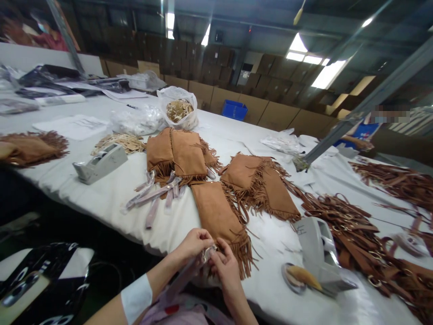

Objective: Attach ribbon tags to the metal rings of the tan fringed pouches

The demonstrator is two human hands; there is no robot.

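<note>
My left hand (194, 245) and my right hand (226, 266) meet at the table's front edge, fingers pinched together. Between them is the small metal clasp (207, 254) of a strap. That strap, in a clear plastic sleeve, trails down toward my lap. Just beyond my fingers lies a brown fringed bag (216, 210), its fringe hanging near my right hand. More fringed bags (189, 153) are stacked behind it, with plastic-wrapped straps (154, 196) in front of the stack. My fingers hide part of the clasp.
A grey tape dispenser (316, 248) stands at the right, beside a heap of brown straps (355, 230). Another dispenser (101, 163) is at the left. A white plastic bag (192, 121) stands at the back. A co-worker's hand (6, 150) touches a fringed bag at far left.
</note>
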